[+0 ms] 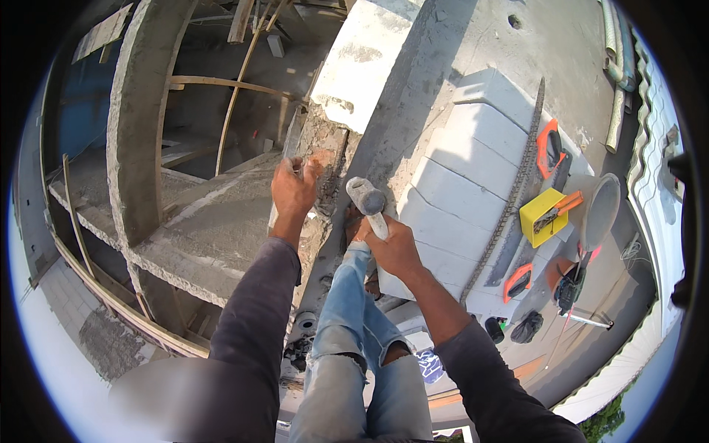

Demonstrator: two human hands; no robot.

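Note:
A hammer [367,198] with a grey head and a pale handle is gripped in my right hand [394,251], its head raised above my legs. Ahead and to the left, my left hand [292,193] is closed with bent fingers beside a broken brick-and-mortar ledge [329,173]. Whatever those fingers hold, if anything, is too small or hidden to make out. A white block [362,70] sits on the wall just beyond the ledge.
At the right lie stacked white blocks [458,192], a long toothed saw blade [509,199], orange-handled saws [548,148], a yellow box [544,216] with tools and a grey bucket [600,210]. An open drop with a concrete column [140,133] is on the left.

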